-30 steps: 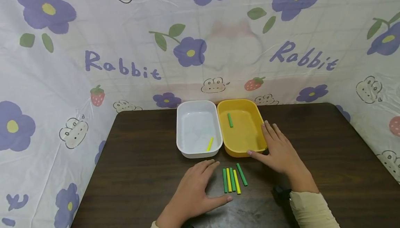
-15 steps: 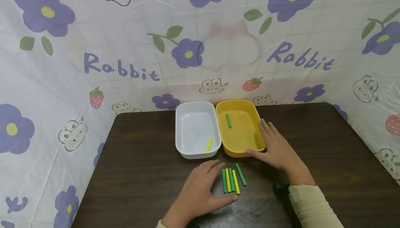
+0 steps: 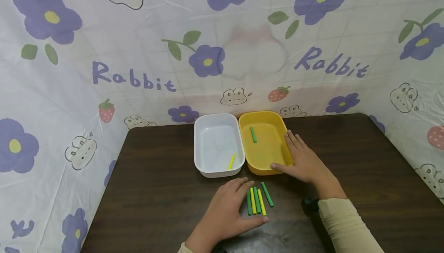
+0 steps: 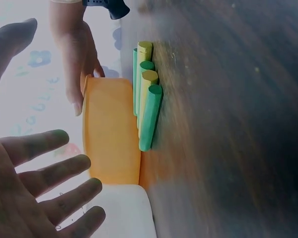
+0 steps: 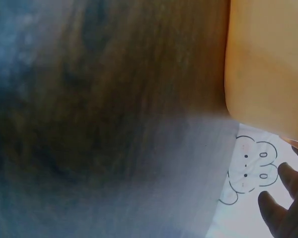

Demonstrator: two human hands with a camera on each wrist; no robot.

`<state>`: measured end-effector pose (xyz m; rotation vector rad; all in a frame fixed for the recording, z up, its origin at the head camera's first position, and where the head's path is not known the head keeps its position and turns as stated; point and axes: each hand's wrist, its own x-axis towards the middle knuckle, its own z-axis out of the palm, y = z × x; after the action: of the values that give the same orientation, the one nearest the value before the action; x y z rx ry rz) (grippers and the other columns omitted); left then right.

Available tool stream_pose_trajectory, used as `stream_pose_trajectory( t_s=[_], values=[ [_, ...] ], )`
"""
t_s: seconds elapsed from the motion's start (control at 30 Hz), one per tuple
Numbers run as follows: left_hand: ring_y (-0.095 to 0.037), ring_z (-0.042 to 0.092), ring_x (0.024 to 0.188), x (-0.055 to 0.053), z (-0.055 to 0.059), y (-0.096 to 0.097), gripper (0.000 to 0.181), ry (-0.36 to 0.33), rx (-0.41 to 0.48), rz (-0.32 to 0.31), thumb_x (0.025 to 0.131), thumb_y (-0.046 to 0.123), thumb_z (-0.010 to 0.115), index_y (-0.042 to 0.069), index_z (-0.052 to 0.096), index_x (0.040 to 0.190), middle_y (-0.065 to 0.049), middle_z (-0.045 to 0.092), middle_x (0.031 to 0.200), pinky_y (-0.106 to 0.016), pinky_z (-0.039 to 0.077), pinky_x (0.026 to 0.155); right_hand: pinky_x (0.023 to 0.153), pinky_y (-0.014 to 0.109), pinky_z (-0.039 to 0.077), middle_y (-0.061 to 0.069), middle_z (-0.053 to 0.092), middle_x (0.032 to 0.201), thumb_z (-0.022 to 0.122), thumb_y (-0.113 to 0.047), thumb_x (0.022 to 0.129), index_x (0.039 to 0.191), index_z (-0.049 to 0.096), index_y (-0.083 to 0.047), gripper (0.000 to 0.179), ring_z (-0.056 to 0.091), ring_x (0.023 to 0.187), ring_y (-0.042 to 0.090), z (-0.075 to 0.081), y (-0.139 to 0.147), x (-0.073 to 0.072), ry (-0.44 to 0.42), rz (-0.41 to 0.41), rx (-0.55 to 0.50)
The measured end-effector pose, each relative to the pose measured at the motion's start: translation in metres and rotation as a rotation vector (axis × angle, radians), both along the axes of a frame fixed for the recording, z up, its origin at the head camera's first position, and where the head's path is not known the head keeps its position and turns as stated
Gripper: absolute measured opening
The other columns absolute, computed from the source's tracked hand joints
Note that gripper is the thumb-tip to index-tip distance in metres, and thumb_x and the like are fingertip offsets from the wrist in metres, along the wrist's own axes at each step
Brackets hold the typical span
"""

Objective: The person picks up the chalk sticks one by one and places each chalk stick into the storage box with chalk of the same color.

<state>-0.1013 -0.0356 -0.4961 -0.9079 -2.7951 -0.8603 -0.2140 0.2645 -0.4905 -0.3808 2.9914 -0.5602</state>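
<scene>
Left hand (image 3: 227, 208): lower centre of the head view, fingers wide, thumb well out, nothing held. Nearest to it is a set of five thin sticks on the dark brown wood-grain worktop (image 3: 159, 191). From frame left: green stick (image 3: 249, 205), yellow stick (image 3: 253, 201), second green stick (image 3: 257, 199), second yellow stick (image 3: 261, 203), roughly parallel and close together. Third green stick (image 3: 267, 194) lies tilted, a little apart at the right end. Index finger overlaps the leftmost stick's top in the head view; left wrist view shows the fingers clear of the sticks.

Right hand (image 3: 306, 164): right of centre, at the near right corner of the yellow rectangular tray (image 3: 272, 145). Fingers extended along the right rim, thumb spread to the front rim. Can't tell how hard it presses.

Short green stick (image 3: 253, 134) lies in that tray, upper left part. White rectangular tray (image 3: 216, 141) stands just beside it, frame left; short yellow stick (image 3: 231, 161) inside, lower right. White flower-print sheet (image 3: 138, 37) behind.
</scene>
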Motion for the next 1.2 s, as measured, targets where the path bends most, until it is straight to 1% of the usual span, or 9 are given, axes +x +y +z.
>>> stream_pose_trajectory(
  t_s=[0.2, 0.33, 0.53, 0.67, 0.8, 0.9, 1.0, 1.2],
  values=[
    [-0.023, 0.051, 0.147, -0.005, -0.001, 0.006, 0.087, -0.024, -0.026, -0.004, 0.089, 0.080, 0.064, 0.021, 0.058, 0.153, -0.006, 0.054, 0.159, -0.055, 0.047, 0.116, 0.125, 0.071, 0.020, 0.017, 0.000, 0.180, 0.057, -0.081, 0.092, 0.171, 0.002, -0.006, 0.122, 0.010, 0.164, 0.047, 0.001, 0.000, -0.002, -0.024, 0.005, 0.003],
    [-0.023, 0.051, 0.146, -0.007, -0.004, 0.010, 0.088, -0.045, -0.042, -0.002, 0.088, 0.080, 0.066, 0.020, 0.058, 0.152, -0.006, 0.054, 0.159, -0.055, 0.046, 0.117, 0.126, 0.071, 0.020, 0.017, -0.001, 0.179, 0.055, -0.081, 0.092, 0.171, 0.001, -0.004, 0.123, 0.010, 0.164, 0.048, 0.001, 0.000, -0.001, -0.034, 0.006, 0.017],
    [-0.027, 0.052, 0.145, -0.010, -0.008, 0.017, 0.091, -0.053, -0.116, 0.027, 0.088, 0.077, 0.068, 0.019, 0.054, 0.156, -0.008, 0.053, 0.159, -0.056, 0.048, 0.116, 0.126, 0.071, 0.021, 0.018, -0.001, 0.179, 0.056, -0.081, 0.092, 0.171, 0.001, -0.004, 0.123, 0.010, 0.163, 0.048, 0.002, 0.001, -0.002, -0.049, 0.013, 0.017],
    [-0.029, 0.052, 0.145, -0.012, -0.011, 0.022, 0.093, -0.044, -0.144, 0.033, 0.088, 0.076, 0.070, 0.018, 0.051, 0.158, -0.010, 0.052, 0.159, -0.056, 0.049, 0.114, 0.126, 0.071, 0.020, 0.018, 0.001, 0.179, 0.055, -0.081, 0.092, 0.171, 0.003, -0.003, 0.122, 0.010, 0.164, 0.048, 0.002, 0.002, -0.004, -0.038, 0.023, 0.028],
    [-0.029, 0.052, 0.145, -0.014, -0.014, 0.027, 0.094, -0.045, -0.167, 0.032, 0.087, 0.076, 0.071, 0.018, 0.050, 0.158, -0.011, 0.052, 0.159, -0.056, 0.049, 0.113, 0.129, 0.068, 0.015, 0.019, 0.003, 0.179, 0.055, -0.081, 0.093, 0.170, 0.004, -0.002, 0.122, 0.007, 0.164, 0.046, 0.002, 0.002, -0.004, -0.020, 0.030, 0.046],
    [-0.029, 0.051, 0.146, -0.015, -0.016, 0.030, 0.096, -0.054, -0.194, 0.036, 0.087, 0.078, 0.069, 0.018, 0.049, 0.159, -0.010, 0.051, 0.160, -0.055, 0.049, 0.114, 0.130, 0.066, 0.013, 0.020, 0.004, 0.179, 0.054, -0.081, 0.093, 0.170, 0.005, -0.001, 0.122, 0.005, 0.165, 0.045, 0.001, 0.002, -0.004, -0.004, 0.035, 0.064],
    [-0.029, 0.051, 0.146, -0.017, -0.018, 0.034, 0.097, -0.063, -0.220, 0.042, 0.086, 0.080, 0.067, 0.019, 0.049, 0.159, -0.010, 0.051, 0.160, -0.055, 0.049, 0.114, 0.131, 0.064, 0.012, 0.021, 0.004, 0.179, 0.054, -0.081, 0.093, 0.170, 0.007, 0.000, 0.122, 0.006, 0.165, 0.044, 0.002, 0.002, -0.004, 0.008, 0.039, 0.079],
    [-0.030, 0.050, 0.147, -0.020, -0.019, 0.039, 0.099, -0.077, -0.251, 0.057, 0.084, 0.081, 0.069, 0.018, 0.050, 0.159, -0.010, 0.051, 0.160, -0.054, 0.048, 0.114, 0.132, 0.062, 0.013, 0.022, 0.007, 0.178, 0.055, -0.080, 0.093, 0.169, 0.009, 0.003, 0.122, 0.008, 0.165, 0.042, 0.005, 0.000, -0.002, 0.013, 0.047, 0.087]
  ],
)
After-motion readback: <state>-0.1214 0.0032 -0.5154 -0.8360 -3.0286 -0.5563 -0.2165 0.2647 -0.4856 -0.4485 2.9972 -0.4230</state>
